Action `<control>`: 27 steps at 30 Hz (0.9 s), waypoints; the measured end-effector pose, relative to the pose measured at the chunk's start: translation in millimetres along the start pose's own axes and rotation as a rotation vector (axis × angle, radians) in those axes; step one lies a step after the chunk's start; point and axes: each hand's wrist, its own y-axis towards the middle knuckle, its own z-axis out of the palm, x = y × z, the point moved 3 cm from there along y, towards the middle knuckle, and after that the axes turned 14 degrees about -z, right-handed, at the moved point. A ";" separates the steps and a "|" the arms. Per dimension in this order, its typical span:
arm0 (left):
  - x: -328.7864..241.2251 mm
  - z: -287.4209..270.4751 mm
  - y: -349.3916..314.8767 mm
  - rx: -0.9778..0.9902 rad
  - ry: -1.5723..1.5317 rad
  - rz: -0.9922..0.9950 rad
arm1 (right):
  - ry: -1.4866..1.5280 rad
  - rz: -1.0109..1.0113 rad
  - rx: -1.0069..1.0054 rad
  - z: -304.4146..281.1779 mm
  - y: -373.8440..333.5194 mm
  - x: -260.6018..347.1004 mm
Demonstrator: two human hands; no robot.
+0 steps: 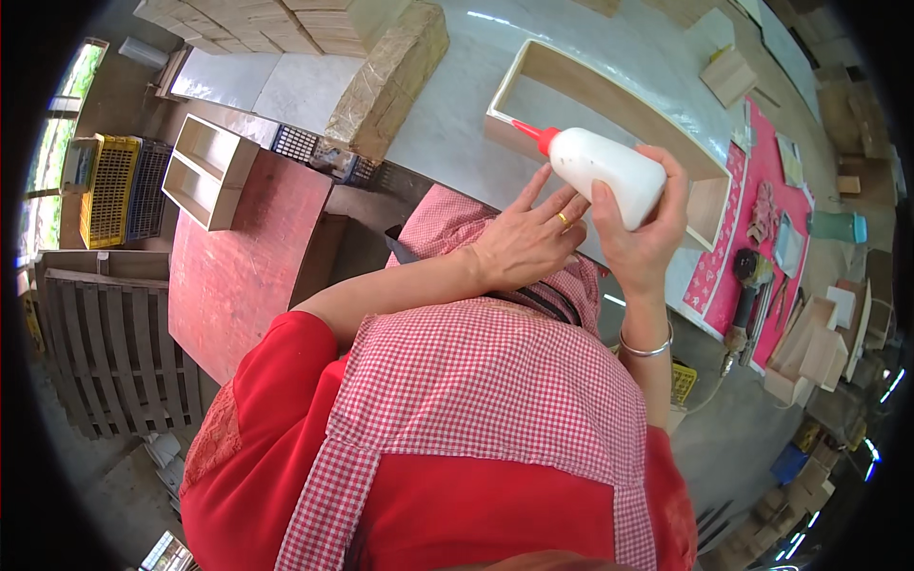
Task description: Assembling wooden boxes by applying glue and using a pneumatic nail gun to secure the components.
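Note:
My right hand [647,233] is wrapped round a white squeeze bottle [605,171] with a red pointed nozzle. The bottle lies tilted nearly sideways, its nozzle pointing left over the near edge of a long, shallow wooden box frame [609,81]. Just below the nozzle is my left hand [533,238], its fingers stretched out and apart, with nothing seen in it. The index fingertip comes close to the frame's near side; whether it touches is unclear. The frame rests on a grey worktable [428,105].
Left of me a two-compartment wooden box [209,171] sits on a red board [248,266]. A paper-wrapped block [390,76] stands at the table's left. On the right, a pink cloth [733,228] bears a black-and-metal tool [745,295]. Yellow crates [109,190] stand far left.

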 end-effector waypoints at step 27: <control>-13.6 -2.8 4.9 0.106 -0.026 0.049 | -0.446 0.245 -0.255 -169.5 -81.7 25.3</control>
